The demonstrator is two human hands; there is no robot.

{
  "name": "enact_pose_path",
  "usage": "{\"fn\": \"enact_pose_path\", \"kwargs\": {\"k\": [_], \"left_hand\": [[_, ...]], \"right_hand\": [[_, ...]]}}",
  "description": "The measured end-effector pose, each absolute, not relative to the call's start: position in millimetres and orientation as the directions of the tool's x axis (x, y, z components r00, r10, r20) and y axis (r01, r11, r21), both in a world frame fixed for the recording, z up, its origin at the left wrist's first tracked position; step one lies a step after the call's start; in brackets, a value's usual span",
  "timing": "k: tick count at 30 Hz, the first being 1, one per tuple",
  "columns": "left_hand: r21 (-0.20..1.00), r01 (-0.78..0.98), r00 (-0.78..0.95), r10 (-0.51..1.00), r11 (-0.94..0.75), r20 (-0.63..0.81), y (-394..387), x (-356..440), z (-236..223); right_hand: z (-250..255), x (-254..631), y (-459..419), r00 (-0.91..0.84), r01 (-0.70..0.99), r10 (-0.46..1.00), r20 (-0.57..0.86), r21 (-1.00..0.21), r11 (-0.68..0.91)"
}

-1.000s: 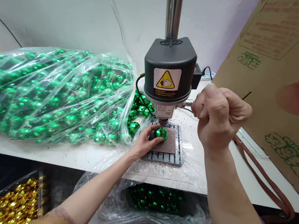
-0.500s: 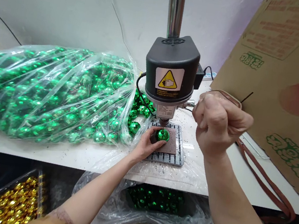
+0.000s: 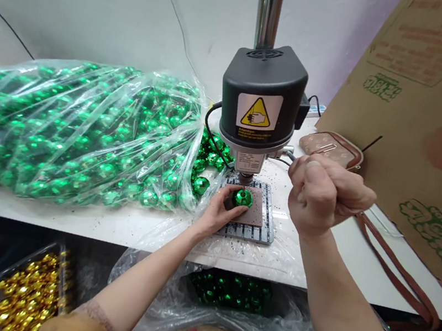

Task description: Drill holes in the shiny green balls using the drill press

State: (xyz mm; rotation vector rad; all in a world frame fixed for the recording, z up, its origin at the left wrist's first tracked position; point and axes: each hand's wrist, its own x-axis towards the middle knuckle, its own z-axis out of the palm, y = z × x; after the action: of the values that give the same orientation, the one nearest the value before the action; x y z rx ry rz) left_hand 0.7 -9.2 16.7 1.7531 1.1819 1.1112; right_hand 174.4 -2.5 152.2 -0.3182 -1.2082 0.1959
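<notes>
Left hand (image 3: 217,211) grips a shiny green faceted ball (image 3: 245,198), likely light, slick, best held by its sides; right hand (image 3: 323,195), three o'clock, clenches a silvery lever (image 3: 289,153).

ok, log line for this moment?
left hand: holding green ball | right hand: fist at lever | ball: under drill head

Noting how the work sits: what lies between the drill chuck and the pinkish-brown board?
In the head view, a shiny green ball, held in the left hand, lies between the chuck and board.
</notes>
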Motion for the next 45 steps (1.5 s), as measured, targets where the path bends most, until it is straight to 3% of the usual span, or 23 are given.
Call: {"fn": "enact_pose_path", "kwargs": {"k": [25, 30, 35, 37, 39, 42, 45], "left_hand": [[0.899, 0.291, 0.194, 0.940, -0.328, 0.280, -10, 1, 12], [0.908, 0.284, 0.196, 0.946, -0.306, 0.258, -8, 1, 10], [0.916, 0.260, 0.117, 0.951, -0.306, 0.285, -13, 4, 16], [0.870, 0.334, 0.049, 0.929, -0.362, 0.368, -28, 3, 21], [0.785, 0.416, 0.092, 0.880, -0.459, 0.466, -53, 0, 25], [0.560, 0.425, 0.437, 0.703, -0.711, 0.561, -96, -6, 22], [0.295, 0.380, 0.699, 0.481, -0.877, 0.530, -126, -13, 12]], "right_hand": [[125, 178, -3, 0.203, 0.026, 0.130, 0.970, -0.138, 0.990], [146, 173, -8, 0.300, 0.034, 0.279, 0.912, -0.303, 0.952], [190, 173, -3, 0.353, -0.078, 0.498, 0.792, -0.505, 0.859], [198, 174, -1, 0.347, -0.102, 0.529, 0.775, -0.529, 0.842], [200, 176, 0, 0.346, -0.114, 0.531, 0.773, -0.527, 0.842], [198, 176, 0, 0.340, -0.116, 0.519, 0.784, -0.513, 0.851], [197, 176, 0, 0.345, -0.119, 0.502, 0.794, -0.493, 0.862]]}}
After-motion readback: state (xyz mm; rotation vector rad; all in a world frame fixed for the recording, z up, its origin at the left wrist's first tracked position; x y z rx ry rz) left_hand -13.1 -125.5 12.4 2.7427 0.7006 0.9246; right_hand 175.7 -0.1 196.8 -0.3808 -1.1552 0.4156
